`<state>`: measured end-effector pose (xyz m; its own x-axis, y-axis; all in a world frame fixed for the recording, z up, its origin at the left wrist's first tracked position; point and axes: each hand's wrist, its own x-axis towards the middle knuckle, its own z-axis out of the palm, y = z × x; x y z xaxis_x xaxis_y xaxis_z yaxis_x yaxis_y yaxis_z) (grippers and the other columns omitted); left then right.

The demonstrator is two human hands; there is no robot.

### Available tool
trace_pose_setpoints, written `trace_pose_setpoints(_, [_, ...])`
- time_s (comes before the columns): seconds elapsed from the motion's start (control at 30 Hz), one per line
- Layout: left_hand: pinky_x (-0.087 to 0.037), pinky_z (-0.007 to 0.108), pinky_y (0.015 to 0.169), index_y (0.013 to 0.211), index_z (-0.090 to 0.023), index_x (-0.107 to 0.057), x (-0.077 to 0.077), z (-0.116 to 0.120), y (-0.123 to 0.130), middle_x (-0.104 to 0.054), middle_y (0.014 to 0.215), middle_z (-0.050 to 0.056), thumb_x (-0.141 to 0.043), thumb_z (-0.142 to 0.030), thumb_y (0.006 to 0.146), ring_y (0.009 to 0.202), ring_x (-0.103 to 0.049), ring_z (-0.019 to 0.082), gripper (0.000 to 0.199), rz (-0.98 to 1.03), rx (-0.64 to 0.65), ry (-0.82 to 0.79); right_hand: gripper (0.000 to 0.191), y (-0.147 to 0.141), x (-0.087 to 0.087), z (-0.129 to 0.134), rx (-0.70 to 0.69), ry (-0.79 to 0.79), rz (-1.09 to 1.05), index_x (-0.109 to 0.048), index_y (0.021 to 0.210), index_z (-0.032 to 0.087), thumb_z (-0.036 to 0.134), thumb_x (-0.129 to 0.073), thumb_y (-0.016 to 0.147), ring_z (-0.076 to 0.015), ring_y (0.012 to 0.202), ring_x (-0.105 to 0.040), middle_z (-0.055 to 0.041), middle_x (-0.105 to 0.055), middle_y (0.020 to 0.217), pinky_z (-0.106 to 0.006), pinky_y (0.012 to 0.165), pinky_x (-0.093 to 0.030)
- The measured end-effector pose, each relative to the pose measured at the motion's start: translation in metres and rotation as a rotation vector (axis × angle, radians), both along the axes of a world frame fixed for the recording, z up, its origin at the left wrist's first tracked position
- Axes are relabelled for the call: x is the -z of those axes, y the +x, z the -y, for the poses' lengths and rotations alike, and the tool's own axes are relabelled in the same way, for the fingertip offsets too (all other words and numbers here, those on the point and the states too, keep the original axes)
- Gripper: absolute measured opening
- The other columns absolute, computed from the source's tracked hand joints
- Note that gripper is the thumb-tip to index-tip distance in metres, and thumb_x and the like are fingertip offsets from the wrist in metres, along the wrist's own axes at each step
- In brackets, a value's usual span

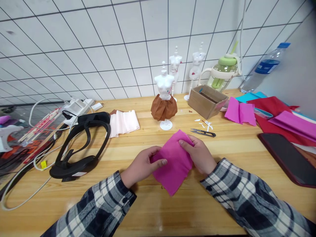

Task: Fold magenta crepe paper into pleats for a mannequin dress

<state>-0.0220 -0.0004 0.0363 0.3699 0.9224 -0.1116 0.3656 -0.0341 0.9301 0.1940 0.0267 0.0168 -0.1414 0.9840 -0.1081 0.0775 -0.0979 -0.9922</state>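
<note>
A magenta piece of fabric point(174, 164) is stretched between my two hands, just above the table in front of me. My left hand point(145, 164) grips its left edge, thumb on top and the other fingers partly behind the cloth. At the upper right edge my right hand point(199, 153) pinches it, thumb on the front. Beyond the cloth stands a small white dress form point(164, 82) wearing a gathered brown skirt point(164, 108). Thread snips point(203, 132) lie behind my right hand, beside a few white scraps point(208, 125).
At the back stand two more dress forms point(175, 65), a cardboard box point(207, 102), a green-lidded jug point(223, 72) and a water bottle point(266, 69). Folded fabrics point(276, 108) and a phone point(288, 158) lie right. Left are pale pink cloth point(125, 122), a black headset point(81, 144) and cables.
</note>
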Motion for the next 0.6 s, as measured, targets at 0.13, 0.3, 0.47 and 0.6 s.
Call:
trace_pose_setpoints(0.13, [-0.046, 0.025, 0.064, 0.088, -0.016, -0.069, -0.001, -0.008, -0.012, -0.069, 0.08, 0.003, -0.059, -0.038, 0.087, 0.072, -0.061, 0.018, 0.023, -0.117, -0.08, 0.026, 0.031, 0.011, -0.002, -0.008, -0.045, 0.109, 0.279, -0.064, 0.1, 0.016, 0.042, -0.056, 0.084, -0.0239, 0.081, -0.062, -0.0066, -0.068, 0.089, -0.038, 0.074, -0.051])
trace_pose_setpoints(0.3, [-0.047, 0.027, 0.078, 0.103, -0.022, -0.071, -0.002, -0.012, -0.022, -0.074, 0.098, 0.003, -0.056, -0.022, 0.086, 0.088, -0.066, 0.02, 0.022, -0.29, 0.139, 0.223, 0.066, 0.016, -0.01, -0.007, -0.186, 0.657, 0.637, -0.043, 0.139, 0.018, 0.034, -0.065, 0.079, -0.0283, 0.124, -0.045, -0.0116, -0.053, 0.135, -0.047, 0.107, -0.032])
trace_pose_setpoints(0.47, [-0.048, 0.028, 0.078, 0.105, -0.022, -0.069, 0.006, -0.011, -0.021, -0.073, 0.099, 0.005, -0.057, -0.019, 0.085, 0.089, -0.066, 0.02, 0.025, -0.374, 0.167, 0.338, 0.027, 0.009, -0.007, -0.002, -0.405, 0.626, 0.748, -0.066, 0.113, 0.027, 0.033, -0.059, 0.088, -0.0242, 0.109, -0.053, -0.0048, -0.065, 0.113, -0.043, 0.098, -0.036])
trace_pose_setpoints(0.6, [-0.048, 0.031, 0.083, 0.103, -0.021, -0.069, 0.009, -0.016, -0.025, -0.072, 0.096, 0.005, -0.055, -0.018, 0.087, 0.09, -0.064, 0.019, 0.022, -0.419, 0.159, 0.469, 0.017, 0.014, 0.001, -0.01, -0.391, 0.576, 0.797, -0.071, 0.098, 0.025, 0.021, -0.06, 0.085, -0.0214, 0.093, -0.055, -0.0034, -0.067, 0.091, -0.038, 0.087, -0.038])
